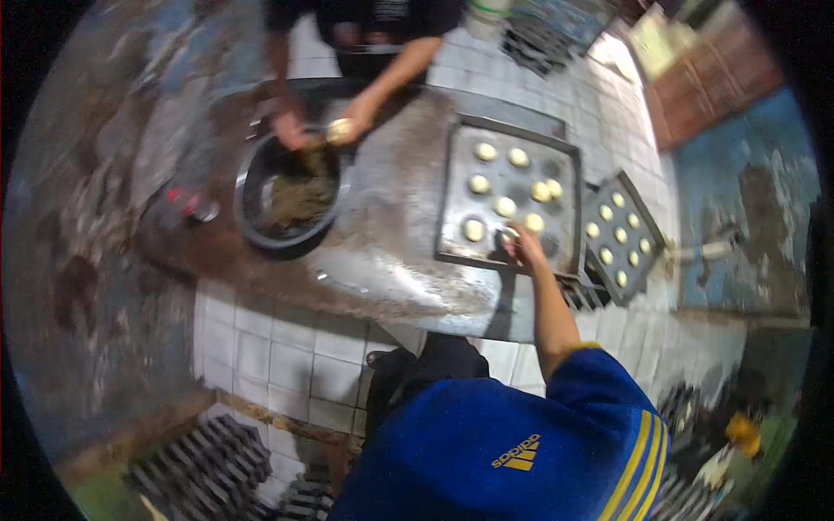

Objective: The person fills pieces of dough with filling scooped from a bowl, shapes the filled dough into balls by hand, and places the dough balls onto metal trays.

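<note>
My right hand [524,247] reaches over the near edge of a metal baking tray [447,208]. Its fingers are closed around a pale dough ball [509,234], partly hidden by them and slightly blurred. Several other round dough balls lie spread on the tray, one of them [473,230] to the left of my hand and another [533,223] just beyond it. Two dough balls touch each other near the tray's right side. My left hand is out of sight, below or behind my blue shirt.
Across the metal table [391,217], a co-worker's hand holds a dough piece [340,131] over a dark basin [246,217] of brown crumbly filling. A second tray [647,265] with dough balls stands lower right. Stacked dark racks [204,464] sit on the floor.
</note>
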`<state>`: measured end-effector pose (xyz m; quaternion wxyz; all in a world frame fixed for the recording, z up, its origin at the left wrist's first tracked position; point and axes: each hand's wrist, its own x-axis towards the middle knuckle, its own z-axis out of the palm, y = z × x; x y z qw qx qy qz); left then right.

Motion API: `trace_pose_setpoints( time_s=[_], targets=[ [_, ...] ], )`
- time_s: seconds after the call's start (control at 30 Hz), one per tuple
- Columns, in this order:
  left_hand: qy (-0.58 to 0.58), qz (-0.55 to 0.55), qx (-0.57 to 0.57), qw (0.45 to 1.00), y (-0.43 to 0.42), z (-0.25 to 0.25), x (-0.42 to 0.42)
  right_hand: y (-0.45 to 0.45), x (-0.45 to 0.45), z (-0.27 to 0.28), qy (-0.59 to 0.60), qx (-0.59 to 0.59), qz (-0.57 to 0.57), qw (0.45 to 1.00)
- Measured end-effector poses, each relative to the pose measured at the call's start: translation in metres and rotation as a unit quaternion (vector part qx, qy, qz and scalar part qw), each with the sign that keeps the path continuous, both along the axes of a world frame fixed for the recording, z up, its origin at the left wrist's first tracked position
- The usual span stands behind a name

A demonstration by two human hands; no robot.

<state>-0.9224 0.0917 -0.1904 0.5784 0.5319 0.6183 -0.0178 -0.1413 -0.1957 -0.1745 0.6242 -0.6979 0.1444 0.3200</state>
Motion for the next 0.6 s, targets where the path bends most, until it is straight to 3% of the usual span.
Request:
trace_pose_setpoints(
  time_s=[0.07, 0.1, 0.13, 0.2, 0.23, 0.27, 0.3, 0.33, 0.37, 0.4, 0.43, 0.47, 0.53, 0.6],
  targets=[
    [0.012, 0.040, -0.016, 0.999, -0.034, 0.012, -0.043, 0.012, -0.046, 0.006, 0.029, 0.170, -0.060, 0.983],
    [0.013, 0.070, -0.019, 0.997, -0.052, 0.014, -0.067, 0.032, -0.079, 0.027, 0.062, 0.131, -0.115, 0.983],
    [0.014, 0.107, -0.019, 0.994, -0.073, 0.017, -0.087, 0.024, -0.096, -0.012, 0.087, 0.161, -0.068, 0.981],
    [0.007, 0.192, -0.025, 0.981, -0.114, 0.010, -0.120, 0.017, -0.153, -0.112, -0.088, 0.164, 0.022, 0.982],
    [0.003, 0.238, -0.032, 0.971, -0.132, 0.001, -0.134, 0.042, -0.196, -0.083, -0.158, 0.219, 0.070, 0.960],
    [-0.001, 0.287, -0.043, 0.957, -0.145, -0.009, -0.145, 0.057, -0.195, -0.122, -0.131, 0.107, 0.063, 0.984],
    [-0.002, 0.337, -0.060, 0.939, -0.157, -0.017, -0.152, 0.084, -0.211, -0.147, -0.259, 0.007, 0.103, 0.960],
    [-0.014, 0.388, -0.096, 0.916, -0.161, -0.029, -0.161, 0.128, -0.240, -0.154, -0.261, 0.035, 0.094, 0.960],
    [-0.032, 0.426, -0.131, 0.895, -0.156, -0.043, -0.173, 0.170, -0.264, -0.143, -0.149, -0.002, 0.167, 0.975],
    [-0.048, 0.461, -0.119, 0.878, -0.152, -0.051, -0.180, 0.216, -0.298, -0.157, -0.273, 0.042, 0.220, 0.935],
    [-0.147, 0.513, -0.107, 0.839, -0.146, -0.059, -0.188, 0.264, -0.335, -0.133, -0.313, 0.092, 0.350, 0.878],
    [-0.242, 0.551, -0.094, 0.793, -0.135, -0.069, -0.198, 0.303, -0.377, -0.099, -0.257, 0.135, 0.438, 0.851],
    [-0.174, 0.541, -0.100, 0.817, -0.074, -0.091, -0.206, 0.378, -0.434, -0.033, -0.199, 0.176, 0.534, 0.803],
    [-0.161, 0.530, -0.012, 0.833, -0.017, -0.117, -0.215, 0.441, -0.470, -0.012, -0.028, 0.171, 0.609, 0.774]
  ],
)
